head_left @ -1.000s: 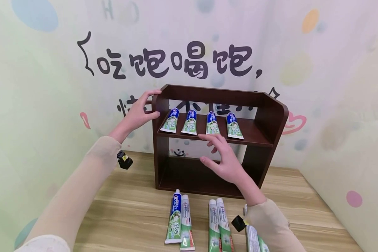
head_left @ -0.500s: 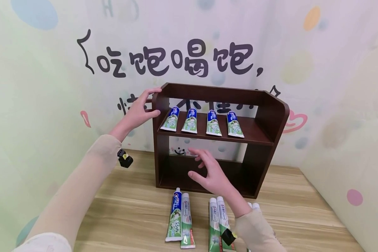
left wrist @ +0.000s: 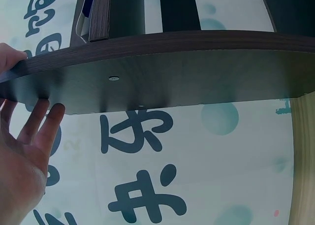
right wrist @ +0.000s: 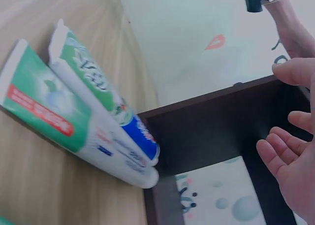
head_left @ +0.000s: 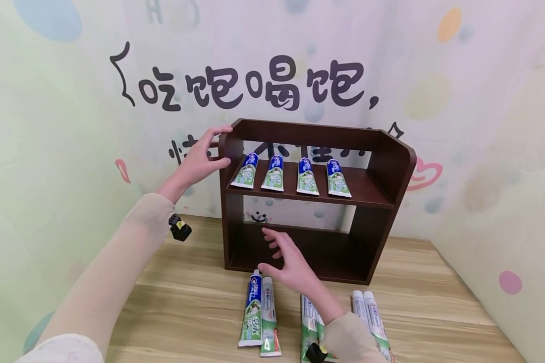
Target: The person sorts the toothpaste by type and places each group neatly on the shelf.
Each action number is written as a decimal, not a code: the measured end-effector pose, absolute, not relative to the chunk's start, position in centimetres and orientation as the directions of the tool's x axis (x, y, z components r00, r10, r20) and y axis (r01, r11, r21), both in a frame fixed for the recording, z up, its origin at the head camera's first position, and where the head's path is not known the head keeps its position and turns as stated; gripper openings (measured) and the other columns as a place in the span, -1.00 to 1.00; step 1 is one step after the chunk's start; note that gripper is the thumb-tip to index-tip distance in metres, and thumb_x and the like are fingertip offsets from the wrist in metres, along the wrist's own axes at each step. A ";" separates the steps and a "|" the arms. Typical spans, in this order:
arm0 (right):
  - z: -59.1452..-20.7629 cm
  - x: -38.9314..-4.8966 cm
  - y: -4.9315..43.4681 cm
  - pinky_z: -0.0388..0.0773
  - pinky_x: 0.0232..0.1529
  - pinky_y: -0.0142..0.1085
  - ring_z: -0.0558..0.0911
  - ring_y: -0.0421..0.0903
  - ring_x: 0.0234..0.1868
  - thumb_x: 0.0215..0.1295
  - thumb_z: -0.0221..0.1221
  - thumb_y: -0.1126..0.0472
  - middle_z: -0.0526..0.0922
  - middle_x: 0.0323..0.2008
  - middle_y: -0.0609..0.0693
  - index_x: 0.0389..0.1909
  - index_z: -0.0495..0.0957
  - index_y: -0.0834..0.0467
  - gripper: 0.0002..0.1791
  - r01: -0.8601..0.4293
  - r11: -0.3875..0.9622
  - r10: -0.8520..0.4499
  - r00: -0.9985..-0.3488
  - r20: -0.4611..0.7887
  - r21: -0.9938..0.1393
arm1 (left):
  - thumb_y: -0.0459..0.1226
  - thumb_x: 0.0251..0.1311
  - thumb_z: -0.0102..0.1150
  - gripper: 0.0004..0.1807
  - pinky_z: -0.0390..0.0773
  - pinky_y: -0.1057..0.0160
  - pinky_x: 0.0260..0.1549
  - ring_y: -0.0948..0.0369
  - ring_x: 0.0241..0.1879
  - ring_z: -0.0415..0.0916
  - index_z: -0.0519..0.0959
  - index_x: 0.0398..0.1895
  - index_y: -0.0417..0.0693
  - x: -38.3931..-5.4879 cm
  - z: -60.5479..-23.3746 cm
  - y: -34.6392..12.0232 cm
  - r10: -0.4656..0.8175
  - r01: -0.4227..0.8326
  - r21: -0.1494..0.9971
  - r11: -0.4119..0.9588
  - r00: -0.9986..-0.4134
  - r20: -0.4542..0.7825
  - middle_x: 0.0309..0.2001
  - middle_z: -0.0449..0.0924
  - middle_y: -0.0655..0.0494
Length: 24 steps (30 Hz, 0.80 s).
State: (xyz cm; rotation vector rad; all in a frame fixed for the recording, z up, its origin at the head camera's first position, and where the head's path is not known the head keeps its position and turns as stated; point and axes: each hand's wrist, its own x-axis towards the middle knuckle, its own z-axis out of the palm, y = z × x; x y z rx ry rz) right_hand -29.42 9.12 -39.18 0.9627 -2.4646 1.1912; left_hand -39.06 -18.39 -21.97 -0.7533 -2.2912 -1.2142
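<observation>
My left hand grips the left side panel of a dark brown two-tier shelf. In the left wrist view its thumb lies on one side of the panel and its fingers on the other. My right hand hangs in front of the lower compartment, holding nothing, fingers spread apart from the thumb. Just below it on the table lie a blue-and-green toothpaste tube and a white-and-green toothpaste tube, side by side. Several blue-and-green toothpaste tubes lie in a row on the upper tier.
More white-and-green toothpaste tubes lie in pairs on the wooden table: one pair partly behind my right forearm, another pair farther right. Printed fabric walls stand behind and beside the shelf.
My right hand has moved down and left, from the upper tier's front edge to just above the leftmost tubes on the table. The left hand stays on the shelf.
</observation>
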 end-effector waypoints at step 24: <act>-44.4 -28.1 7.4 0.55 0.20 -0.04 0.42 0.02 0.27 0.17 0.36 0.06 0.32 0.32 0.03 0.50 0.11 -0.13 -0.09 -0.426 0.472 -0.439 -0.873 0.213 -0.772 | -0.34 0.22 0.22 -0.27 0.57 -0.14 0.15 -0.07 0.30 0.34 0.23 0.43 0.25 -38.6 -21.8 -18.2 0.251 0.635 0.611 0.473 -0.762 0.597 0.54 0.11 0.29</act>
